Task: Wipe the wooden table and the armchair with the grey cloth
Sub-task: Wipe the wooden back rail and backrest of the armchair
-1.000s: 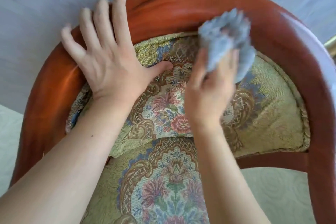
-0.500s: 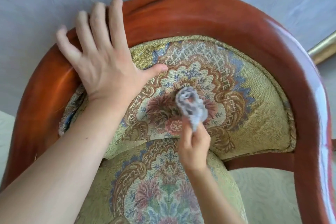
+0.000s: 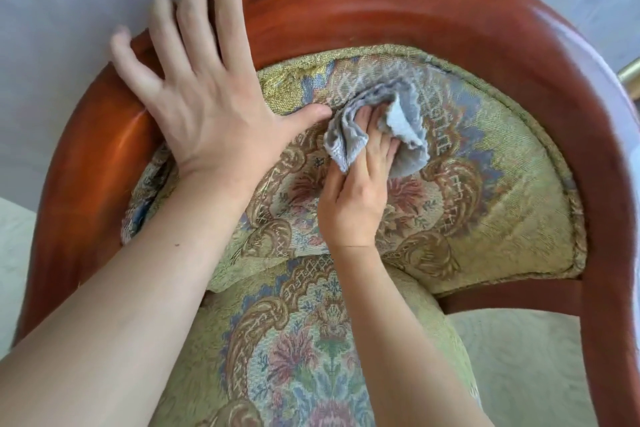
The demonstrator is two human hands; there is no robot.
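Grey cloth is rubbing the armchair backrest.
I'm watching the right hand grip closing on it, left hand splayed flat, empty, bracing; bunched folds risk snagging the tapestry weave.

Backrest right of the hands lies bare; curved wooden rail bounds it.

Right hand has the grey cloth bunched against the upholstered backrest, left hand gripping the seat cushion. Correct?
Not quite. The left hand lies flat and open on the wooden frame at the top of the armchair, not on the seat cushion. The head view shows it. The right hand does press the grey cloth against the backrest.
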